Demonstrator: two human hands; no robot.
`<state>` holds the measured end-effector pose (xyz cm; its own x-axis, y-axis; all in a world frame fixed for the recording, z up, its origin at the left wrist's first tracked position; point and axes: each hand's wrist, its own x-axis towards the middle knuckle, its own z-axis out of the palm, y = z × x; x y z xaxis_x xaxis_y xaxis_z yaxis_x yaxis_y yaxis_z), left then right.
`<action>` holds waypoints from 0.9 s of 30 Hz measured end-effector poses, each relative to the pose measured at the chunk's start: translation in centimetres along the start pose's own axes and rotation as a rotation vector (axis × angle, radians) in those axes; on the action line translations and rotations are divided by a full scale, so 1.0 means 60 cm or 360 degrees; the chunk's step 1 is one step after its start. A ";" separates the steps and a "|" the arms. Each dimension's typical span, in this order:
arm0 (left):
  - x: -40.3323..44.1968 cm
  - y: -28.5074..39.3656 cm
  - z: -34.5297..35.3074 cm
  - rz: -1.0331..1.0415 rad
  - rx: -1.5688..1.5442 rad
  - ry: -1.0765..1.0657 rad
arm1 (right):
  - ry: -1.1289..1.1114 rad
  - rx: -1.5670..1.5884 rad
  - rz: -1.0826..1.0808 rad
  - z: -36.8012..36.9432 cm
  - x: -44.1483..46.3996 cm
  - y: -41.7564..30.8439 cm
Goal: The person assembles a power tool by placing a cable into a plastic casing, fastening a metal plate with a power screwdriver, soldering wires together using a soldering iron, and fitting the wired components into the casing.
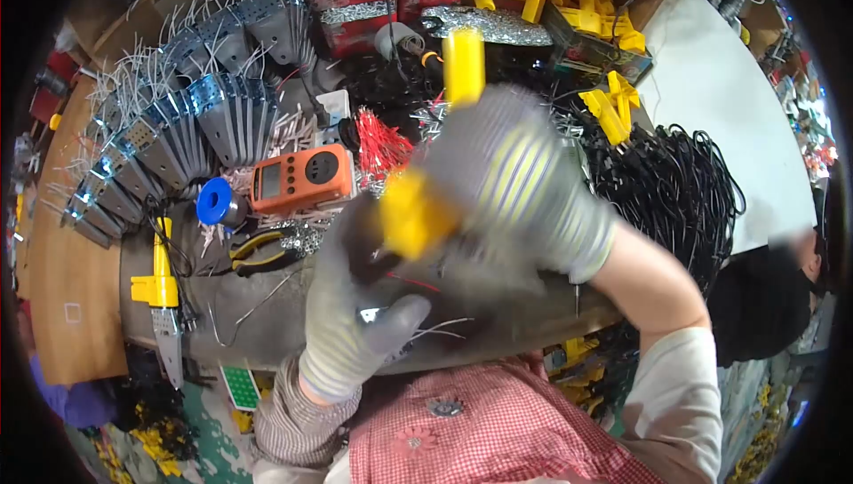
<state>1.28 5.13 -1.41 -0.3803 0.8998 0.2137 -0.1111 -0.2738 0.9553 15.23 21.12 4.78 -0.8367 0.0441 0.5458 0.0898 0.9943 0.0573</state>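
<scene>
Yellow part (pixel 413 216): probably light, stiff; grip its sides.
Left hand (pixel 342 320): half-curled, hold unclear.
Right hand (pixel 514 169): blurred, cannot tell its grip.

The left hand (pixel 336 324), in a striped glove (pixel 333 367), is directed to one o'clock, with its thumb (pixel 402 321) apart from the fingers and pointing to two. The right hand (pixel 511 169), also gloved, is blurred; its back faces upward. The bare right forearm (pixel 656 278) arrives from between four and five o'clock.
</scene>
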 end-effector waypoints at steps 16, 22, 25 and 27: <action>-0.054 -0.070 -0.086 -0.0210 0.0184 0.0344 | -0.0153 0.0357 0.1399 0.072 -0.137 0.050; -0.059 -0.073 -0.098 -0.0224 0.0094 0.0365 | -0.1582 0.1654 0.0944 -0.096 -0.163 0.000; -0.059 -0.068 -0.093 -0.0299 -0.0013 0.0373 | -0.1705 0.1318 0.1121 -0.098 -0.145 -0.024; -0.058 -0.067 -0.090 -0.0328 -0.0024 0.0323 | -0.1037 0.0467 0.0990 -0.044 -0.133 -0.004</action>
<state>-1.91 1.29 -7.08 -0.5240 0.8511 -0.0315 -0.2182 -0.0984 0.9709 23.32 20.28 2.59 -0.8293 0.5319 -0.1714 0.5561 0.7550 -0.3476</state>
